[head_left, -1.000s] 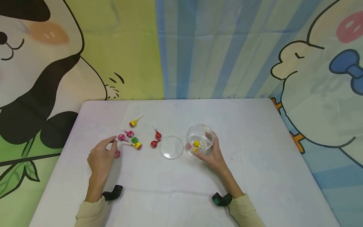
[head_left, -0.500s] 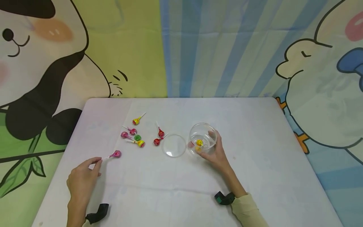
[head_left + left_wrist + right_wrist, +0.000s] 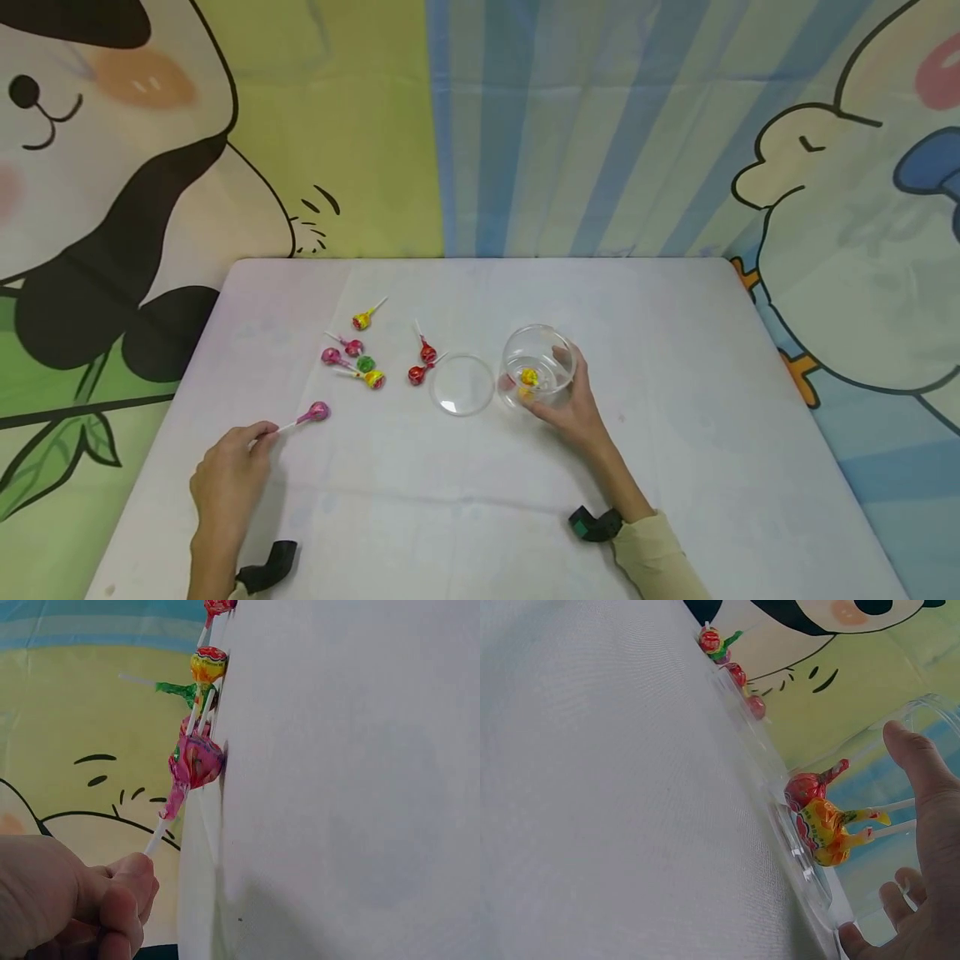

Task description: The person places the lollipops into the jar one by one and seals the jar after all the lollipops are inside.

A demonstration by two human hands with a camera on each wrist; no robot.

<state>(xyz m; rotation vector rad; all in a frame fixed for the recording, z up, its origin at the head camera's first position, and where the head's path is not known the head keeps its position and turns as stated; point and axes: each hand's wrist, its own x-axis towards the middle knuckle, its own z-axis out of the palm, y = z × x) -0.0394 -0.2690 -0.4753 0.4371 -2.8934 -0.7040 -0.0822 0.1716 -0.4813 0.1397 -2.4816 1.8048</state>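
Between thumb and fingertips, my left hand (image 3: 234, 475) pinches the white stick of a pink-wrapped lollipop (image 3: 196, 763). The lollipop's head points away from the hand, to the right in the head view. My right hand (image 3: 573, 412) grips a clear round jar (image 3: 534, 337) from its right side, fingers and thumb curled about the wall. Inside the jar, red and yellow lollipops (image 3: 826, 832) rest at the bottom, sticks up. Just left of the jar lies a clear round lid (image 3: 462, 385).
Several lollipops lie on the white table (image 3: 450, 517): a yellow one (image 3: 362, 320) farthest back, pink ones (image 3: 332, 357), a green one (image 3: 365, 364) and another yellow one (image 3: 373, 380). Two red lollipops (image 3: 417, 376) lie beside the lid. A cartoon-printed cloth (image 3: 510, 125) hangs behind.
My left hand has drawn back toward the near left, carrying the pink lollipop away from the others, then shifted slightly right. My right hand keeps its hold on the jar.
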